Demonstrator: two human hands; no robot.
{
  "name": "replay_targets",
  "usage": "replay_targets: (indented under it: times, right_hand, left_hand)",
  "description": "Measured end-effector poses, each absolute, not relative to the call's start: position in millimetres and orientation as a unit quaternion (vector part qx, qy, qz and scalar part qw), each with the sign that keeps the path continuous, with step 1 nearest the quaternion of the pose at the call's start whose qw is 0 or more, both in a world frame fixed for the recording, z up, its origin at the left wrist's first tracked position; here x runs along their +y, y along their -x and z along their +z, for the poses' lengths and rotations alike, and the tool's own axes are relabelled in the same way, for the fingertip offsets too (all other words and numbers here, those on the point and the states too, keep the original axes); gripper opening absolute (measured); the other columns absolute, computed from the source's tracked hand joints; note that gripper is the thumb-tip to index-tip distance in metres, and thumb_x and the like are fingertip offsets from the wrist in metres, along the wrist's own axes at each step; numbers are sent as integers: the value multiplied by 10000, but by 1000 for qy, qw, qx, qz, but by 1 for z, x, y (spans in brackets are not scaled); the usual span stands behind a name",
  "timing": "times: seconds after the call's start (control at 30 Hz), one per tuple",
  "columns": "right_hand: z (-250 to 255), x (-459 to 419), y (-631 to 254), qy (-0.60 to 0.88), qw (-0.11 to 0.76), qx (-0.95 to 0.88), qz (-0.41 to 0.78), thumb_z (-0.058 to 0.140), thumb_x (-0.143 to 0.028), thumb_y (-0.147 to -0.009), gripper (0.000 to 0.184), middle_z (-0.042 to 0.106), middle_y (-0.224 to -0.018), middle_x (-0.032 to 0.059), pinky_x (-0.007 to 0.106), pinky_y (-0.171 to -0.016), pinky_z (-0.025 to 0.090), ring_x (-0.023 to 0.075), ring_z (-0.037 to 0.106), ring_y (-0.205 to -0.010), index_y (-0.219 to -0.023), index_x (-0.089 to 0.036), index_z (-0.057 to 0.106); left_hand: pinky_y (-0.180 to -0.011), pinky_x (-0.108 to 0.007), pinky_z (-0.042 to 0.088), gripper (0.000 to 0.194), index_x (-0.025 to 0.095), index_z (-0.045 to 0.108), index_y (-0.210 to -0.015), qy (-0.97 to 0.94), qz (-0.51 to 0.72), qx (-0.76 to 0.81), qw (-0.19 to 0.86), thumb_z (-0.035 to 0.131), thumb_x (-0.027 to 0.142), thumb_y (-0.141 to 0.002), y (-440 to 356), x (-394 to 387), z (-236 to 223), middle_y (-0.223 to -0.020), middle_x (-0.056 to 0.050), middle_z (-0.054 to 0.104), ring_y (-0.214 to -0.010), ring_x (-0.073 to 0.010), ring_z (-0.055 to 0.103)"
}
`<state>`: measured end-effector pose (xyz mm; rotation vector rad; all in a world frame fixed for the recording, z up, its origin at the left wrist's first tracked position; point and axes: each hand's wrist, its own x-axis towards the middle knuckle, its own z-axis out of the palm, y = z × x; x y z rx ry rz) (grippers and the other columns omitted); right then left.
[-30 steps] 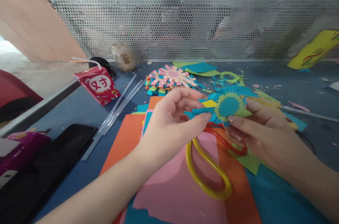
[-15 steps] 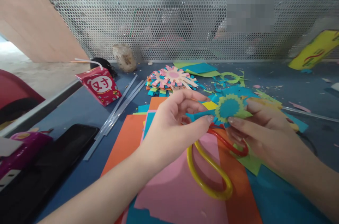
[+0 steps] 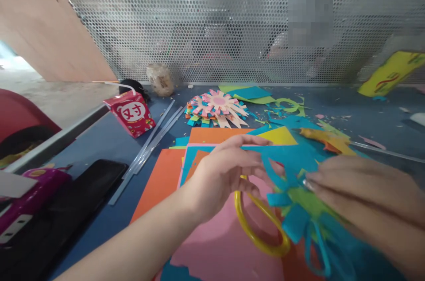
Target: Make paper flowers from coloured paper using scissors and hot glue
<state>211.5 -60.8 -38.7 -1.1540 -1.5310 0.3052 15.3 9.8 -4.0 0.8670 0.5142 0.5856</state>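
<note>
A paper rosette of blue and green strips [image 3: 295, 210] is in my right hand [image 3: 365, 201], whose fingers press together on it; motion blurs this hand. Curled strips stick out toward my left hand [image 3: 232, 168]. That hand hovers over the stacked paper, its fingers loosely bent and apart, with nothing visibly gripped. Below its fingertips lie scissors with a yellow handle loop [image 3: 262, 228]; the blades are hidden. Under them are pink paper [image 3: 215, 245] and orange paper [image 3: 149, 188].
Finished-looking layered paper flowers [image 3: 219, 103] lie behind the stack. At left are clear glue sticks [image 3: 146, 148], a red drink carton [image 3: 133, 115], a black phone [image 3: 79, 205] and a purple device [image 3: 33, 197]. A yellow glue gun [image 3: 325, 137] lies at right, before a perforated metal panel [image 3: 199, 15].
My right hand has moved down with the rosette, which now shows its blue strips instead of its round centre. My left hand has come off it and dropped slightly.
</note>
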Motion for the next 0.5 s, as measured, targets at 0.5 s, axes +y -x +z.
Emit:
replay_targets:
  times: [0.5]
  right_hand:
    - [-42, -53, -210, 468, 597, -620, 201, 597, -461, -670, 200, 587, -728, 24, 346, -319, 402, 257, 578, -650, -865, -490, 564]
  left_hand:
    - [-515, -195, 352, 410, 178, 558, -948, -446, 270, 249, 816, 640, 94, -556, -17, 4, -1, -714, 7, 581, -591, -89, 501]
